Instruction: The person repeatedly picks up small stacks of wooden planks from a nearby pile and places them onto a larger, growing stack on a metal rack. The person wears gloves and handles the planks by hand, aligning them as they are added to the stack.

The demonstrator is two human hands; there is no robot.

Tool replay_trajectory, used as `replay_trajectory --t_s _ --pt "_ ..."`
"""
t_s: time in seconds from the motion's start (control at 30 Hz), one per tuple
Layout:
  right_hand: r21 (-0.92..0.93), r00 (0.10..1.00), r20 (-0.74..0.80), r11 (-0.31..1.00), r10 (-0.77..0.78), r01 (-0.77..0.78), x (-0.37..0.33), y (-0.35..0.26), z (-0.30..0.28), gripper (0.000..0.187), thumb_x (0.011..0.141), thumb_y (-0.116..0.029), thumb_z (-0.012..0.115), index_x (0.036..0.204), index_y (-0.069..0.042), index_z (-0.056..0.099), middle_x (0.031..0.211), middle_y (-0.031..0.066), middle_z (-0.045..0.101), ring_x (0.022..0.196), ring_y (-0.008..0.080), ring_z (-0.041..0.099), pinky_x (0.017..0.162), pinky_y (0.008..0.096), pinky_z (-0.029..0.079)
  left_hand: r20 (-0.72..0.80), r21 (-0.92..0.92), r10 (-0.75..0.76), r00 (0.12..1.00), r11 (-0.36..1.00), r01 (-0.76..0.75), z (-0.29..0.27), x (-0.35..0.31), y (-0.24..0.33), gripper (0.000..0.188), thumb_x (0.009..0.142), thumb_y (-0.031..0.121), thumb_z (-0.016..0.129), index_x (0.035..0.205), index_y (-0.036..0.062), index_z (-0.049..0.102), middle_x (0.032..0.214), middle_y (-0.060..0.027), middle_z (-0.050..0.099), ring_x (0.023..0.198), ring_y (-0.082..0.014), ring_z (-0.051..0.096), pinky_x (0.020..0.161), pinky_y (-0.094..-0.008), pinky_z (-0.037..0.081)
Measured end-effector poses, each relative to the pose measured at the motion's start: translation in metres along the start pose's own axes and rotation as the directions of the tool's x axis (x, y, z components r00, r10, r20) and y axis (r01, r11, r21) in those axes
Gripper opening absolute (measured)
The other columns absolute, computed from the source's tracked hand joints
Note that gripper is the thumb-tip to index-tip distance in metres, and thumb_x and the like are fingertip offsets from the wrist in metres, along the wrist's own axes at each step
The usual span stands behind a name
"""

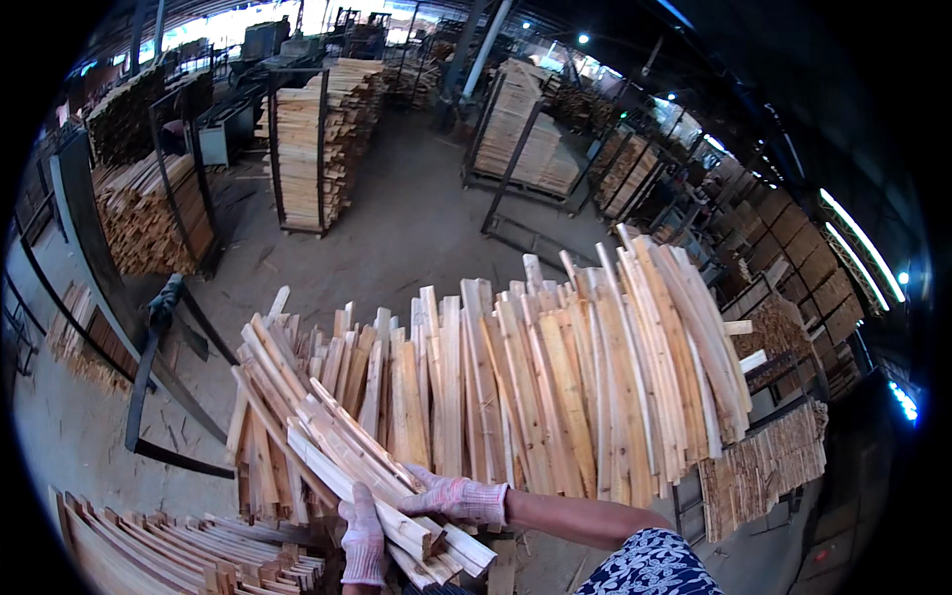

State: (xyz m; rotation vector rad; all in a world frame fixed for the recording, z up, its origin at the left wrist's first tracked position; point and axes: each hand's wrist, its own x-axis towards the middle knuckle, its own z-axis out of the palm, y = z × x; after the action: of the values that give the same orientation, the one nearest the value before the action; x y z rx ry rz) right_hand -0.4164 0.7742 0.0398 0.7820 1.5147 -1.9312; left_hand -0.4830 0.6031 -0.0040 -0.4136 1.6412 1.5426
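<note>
Both hands wear pale pinkish knitted gloves. In them is a bundle of long, pale wooden strips [342, 451], slanting from the upper left down toward my body, with the cut ends at the lower right. My left hand [363, 535] is closed on the near left side of the bundle. From the right, my right hand [451, 496] grips across its top, thumb and fingers against the wood. The underside of the bundle and some fingers are hidden. Just beyond lies a wide layer of wooden strips [550, 397], side by side, their far ends uneven.
A stack of strips [188, 555] lies at the lower left. A dark metal frame [178, 458] stands at the left. Farther off, tall racked wood stacks [297, 149] and a palletized stack [526, 139] stand on the grey floor. A lower strip stack [764, 466] sits at the right.
</note>
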Motion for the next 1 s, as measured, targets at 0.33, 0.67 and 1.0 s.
replay_trajectory --t_s 0.33,0.67,1.0 --pt "0.311 0.960 0.238 0.925 0.147 -0.218 0.015 -0.002 -0.029 0.040 0.094 -0.044 0.060 0.112 -0.009 0.065 0.095 0.0062 0.073 0.077 0.0190 0.072 0.071 0.0347 0.061 0.361 -0.490 -0.015 0.933 0.848 0.203 0.015 -0.013 0.019 0.058 0.092 0.028 0.068 0.137 0.0093 0.036 0.122 -0.0152 0.056 0.106 -0.0311 0.062 0.088 -0.0485 0.056" --pt "0.162 0.994 0.111 0.986 0.013 -0.031 0.013 0.012 0.000 0.040 0.098 -0.042 0.056 0.117 -0.007 0.063 0.103 0.0067 0.071 0.080 0.0155 0.069 0.068 0.0338 0.059 0.179 -0.483 0.014 0.984 0.872 0.075 0.001 0.012 -0.023 0.063 0.093 0.023 0.067 0.144 0.0095 0.034 0.125 -0.0157 0.057 0.106 -0.0318 0.063 0.088 -0.0475 0.057" --pt "-0.020 0.991 0.136 1.000 -0.005 0.008 0.113 0.023 -0.003 0.061 0.085 -0.056 0.068 0.117 -0.004 0.065 0.110 0.0113 0.069 0.095 0.0211 0.067 0.083 0.0403 0.053 0.363 -0.590 -0.051 0.931 0.760 0.271 -0.028 0.082 -0.039 0.047 0.092 0.033 0.066 0.126 0.0027 0.057 0.114 -0.0194 0.067 0.097 -0.0372 0.068 0.085 -0.0529 0.058"
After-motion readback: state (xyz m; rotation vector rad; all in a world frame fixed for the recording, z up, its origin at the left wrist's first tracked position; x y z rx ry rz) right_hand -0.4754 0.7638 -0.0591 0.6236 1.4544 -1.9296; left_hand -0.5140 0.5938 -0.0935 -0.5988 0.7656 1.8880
